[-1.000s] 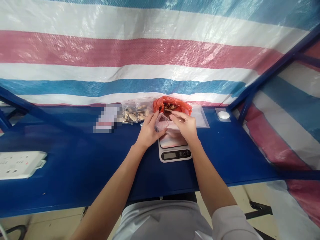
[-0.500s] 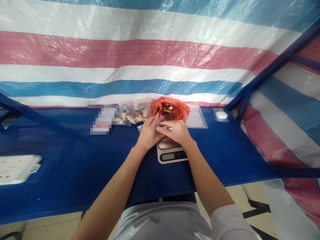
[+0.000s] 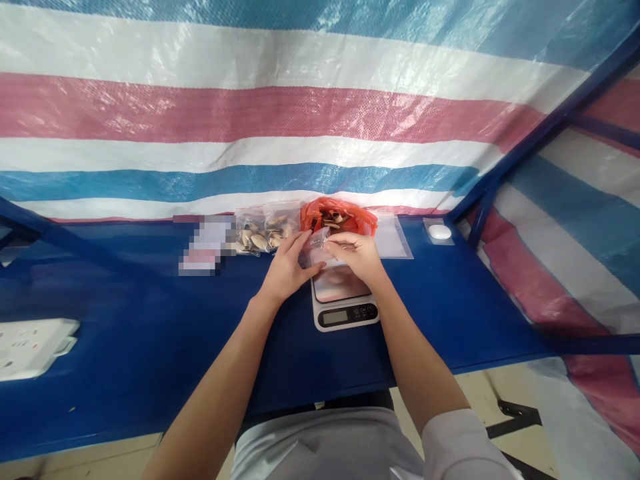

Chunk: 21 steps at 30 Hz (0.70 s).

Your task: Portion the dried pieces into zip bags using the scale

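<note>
A small clear plastic bag [image 3: 316, 248] is stretched between my hands, above the plate of a white digital kitchen scale [image 3: 345, 316]. My left hand [image 3: 286, 270] grips the bag's left side, thumb toward the right and fingers behind. My right hand [image 3: 359, 257] pinches its upper right edge with thumb and forefinger. Just beyond, an orange-red plastic bag [image 3: 367, 217] stands with its mouth spread, and dried brownish pieces [image 3: 334, 219] show inside. Left of it lie clear bags of cream-and-brown pieces [image 3: 257, 241]. Whether the bag in my hands contains anything is unclear.
On the blue table [image 3: 150, 333] a white power strip [image 3: 35, 347] lies at the left. A blurred-out item [image 3: 207, 245] lies behind it. Flat clear bags [image 3: 395, 237] and a white oval object [image 3: 440, 232] are at the right. Striped sheeting [image 3: 250, 113] hangs behind.
My hands have moved slightly apart, with the left going left and down. More of the clear bag and of the scale's plate and buttons now shows.
</note>
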{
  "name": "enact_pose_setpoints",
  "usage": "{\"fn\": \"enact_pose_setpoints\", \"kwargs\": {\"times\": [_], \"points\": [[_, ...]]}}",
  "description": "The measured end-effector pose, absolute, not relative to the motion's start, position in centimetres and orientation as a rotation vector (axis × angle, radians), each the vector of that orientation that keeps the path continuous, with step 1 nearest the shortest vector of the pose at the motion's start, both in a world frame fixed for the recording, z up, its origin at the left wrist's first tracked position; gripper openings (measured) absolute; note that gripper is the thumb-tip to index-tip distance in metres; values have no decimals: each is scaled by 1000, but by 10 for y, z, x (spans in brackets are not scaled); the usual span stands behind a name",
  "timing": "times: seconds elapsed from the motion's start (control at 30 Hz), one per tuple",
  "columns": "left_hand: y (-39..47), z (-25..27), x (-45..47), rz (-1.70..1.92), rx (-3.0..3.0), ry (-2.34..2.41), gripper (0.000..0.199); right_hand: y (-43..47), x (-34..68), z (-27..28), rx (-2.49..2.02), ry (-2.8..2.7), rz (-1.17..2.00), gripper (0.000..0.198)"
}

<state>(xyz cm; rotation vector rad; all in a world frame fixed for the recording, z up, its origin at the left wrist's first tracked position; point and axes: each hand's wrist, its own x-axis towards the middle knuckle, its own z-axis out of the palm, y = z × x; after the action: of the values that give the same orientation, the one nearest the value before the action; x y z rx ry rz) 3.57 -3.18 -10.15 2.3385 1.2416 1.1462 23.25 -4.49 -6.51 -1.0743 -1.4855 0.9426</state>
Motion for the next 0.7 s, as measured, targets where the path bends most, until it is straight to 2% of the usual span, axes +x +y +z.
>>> {"fn": "enact_pose_setpoints", "kwargs": {"times": [0.27,0.5,0.7], "points": [[-30,-83,47,1096,2384,1155,88,-45,233,-55,-1032,-1633,919,16],[-22,-72,53,1169,2283,1144,67,-30,242,-47,-1002,-1687,908,18],[-23,-77,56,1299,2208,1170,61,-12,257,-41,-1242,-1786,670,18]]}}
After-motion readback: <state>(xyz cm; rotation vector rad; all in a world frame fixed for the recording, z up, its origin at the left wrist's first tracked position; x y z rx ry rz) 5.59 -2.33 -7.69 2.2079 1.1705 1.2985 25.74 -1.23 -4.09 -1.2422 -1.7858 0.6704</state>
